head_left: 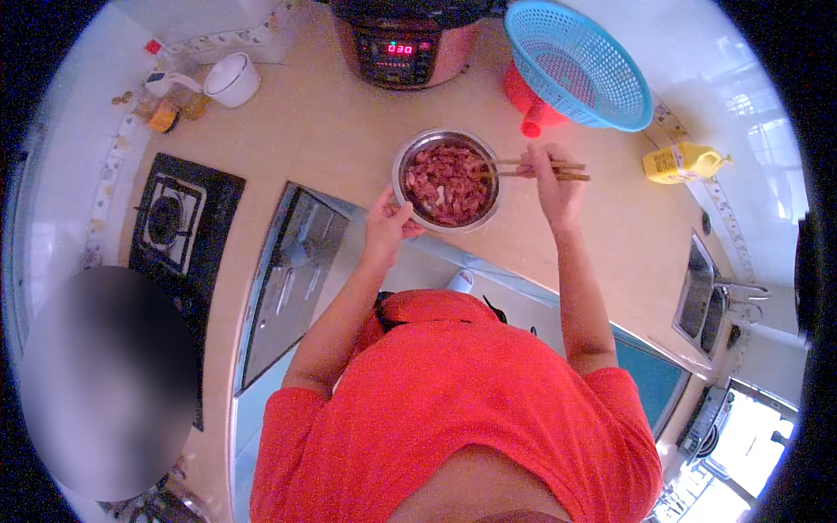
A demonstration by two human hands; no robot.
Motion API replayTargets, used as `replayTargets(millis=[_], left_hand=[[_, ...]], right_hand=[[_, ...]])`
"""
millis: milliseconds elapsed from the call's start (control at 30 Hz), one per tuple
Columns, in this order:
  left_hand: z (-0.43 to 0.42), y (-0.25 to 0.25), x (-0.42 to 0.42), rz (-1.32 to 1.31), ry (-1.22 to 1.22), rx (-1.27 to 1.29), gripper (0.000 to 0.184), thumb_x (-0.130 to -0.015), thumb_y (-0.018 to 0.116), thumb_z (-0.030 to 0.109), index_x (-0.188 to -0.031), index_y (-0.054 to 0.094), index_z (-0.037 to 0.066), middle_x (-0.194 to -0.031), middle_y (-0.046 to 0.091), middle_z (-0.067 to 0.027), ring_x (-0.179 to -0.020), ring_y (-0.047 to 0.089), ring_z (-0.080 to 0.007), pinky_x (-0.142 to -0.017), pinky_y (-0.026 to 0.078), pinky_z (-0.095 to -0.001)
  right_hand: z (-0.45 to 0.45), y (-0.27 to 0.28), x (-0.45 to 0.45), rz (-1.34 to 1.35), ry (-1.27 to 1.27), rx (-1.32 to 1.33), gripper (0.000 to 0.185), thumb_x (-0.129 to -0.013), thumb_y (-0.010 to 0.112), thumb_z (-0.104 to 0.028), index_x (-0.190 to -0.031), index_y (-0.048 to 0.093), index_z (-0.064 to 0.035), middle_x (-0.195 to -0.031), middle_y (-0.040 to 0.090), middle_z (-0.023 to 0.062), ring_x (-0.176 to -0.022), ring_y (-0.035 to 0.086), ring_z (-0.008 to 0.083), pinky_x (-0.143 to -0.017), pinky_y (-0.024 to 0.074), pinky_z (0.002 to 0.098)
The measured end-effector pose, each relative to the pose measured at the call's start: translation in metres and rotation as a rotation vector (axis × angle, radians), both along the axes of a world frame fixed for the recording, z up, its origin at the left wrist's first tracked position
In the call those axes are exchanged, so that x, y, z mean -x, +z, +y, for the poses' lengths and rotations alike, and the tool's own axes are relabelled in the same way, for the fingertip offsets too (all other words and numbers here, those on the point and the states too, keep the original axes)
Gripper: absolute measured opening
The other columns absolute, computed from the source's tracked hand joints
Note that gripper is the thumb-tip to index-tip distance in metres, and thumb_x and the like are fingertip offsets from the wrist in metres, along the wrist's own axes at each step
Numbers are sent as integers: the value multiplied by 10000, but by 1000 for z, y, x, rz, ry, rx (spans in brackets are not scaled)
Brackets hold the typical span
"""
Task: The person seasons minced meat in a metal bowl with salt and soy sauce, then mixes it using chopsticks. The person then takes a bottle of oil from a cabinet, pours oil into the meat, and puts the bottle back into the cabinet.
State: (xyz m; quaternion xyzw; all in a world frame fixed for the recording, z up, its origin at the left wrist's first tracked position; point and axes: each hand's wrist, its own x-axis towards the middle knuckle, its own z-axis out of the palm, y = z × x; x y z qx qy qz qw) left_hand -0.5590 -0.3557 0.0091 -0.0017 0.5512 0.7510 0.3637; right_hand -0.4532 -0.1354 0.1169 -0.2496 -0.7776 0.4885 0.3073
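A round metal bowl (488, 211) stands near the counter's front edge, filled with pieces of raw meat (446, 179). My left hand (390, 228) grips the bowl's rim at its lower left, thumb over the edge. In my right hand (555, 187), to the right of the bowl, is a pair of chopsticks (571, 172). Their far ends reach over the rim into the meat, where the tips are hard to make out.
An electric cooker (410, 52) with a lit display stands at the back. Right of it, a blue colander (602, 83) rests on a red container (520, 91). A yellow bottle (683, 163) is farther right, near the sink (702, 288). A gas stove (179, 218) and white pot (233, 80) are left.
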Motion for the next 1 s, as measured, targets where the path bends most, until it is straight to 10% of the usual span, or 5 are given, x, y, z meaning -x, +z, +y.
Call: replayTargets(millis=[133,300,1000], left_hand=[[-2,1,1,12,-15,4,505,-828,541,35,-1299,361,70,-777,524,-62,-634,590,-165,-559,556,-309],[-1,2,-1,3,18,15,503,-832,536,37,-1301,355,61,-793,540,-82,-628,592,-163,-547,552,-299],[0,5,3,23,-35,12,475,-831,530,47,-1282,384,90,-812,567,-74,-661,611,-170,-560,559,-305]], right_hand=[[-6,-34,3,-8,23,-156,148,-861,550,-95,-789,606,22,-733,616,58,-667,583,118,-649,494,260],[-17,-19,-9,25,181,297,177,-838,598,-161,-780,633,2,-701,634,40,-638,578,107,-589,475,252],[-45,-14,18,-21,51,59,250,-871,554,-198,-713,591,-9,-668,602,43,-596,559,83,-533,459,240]])
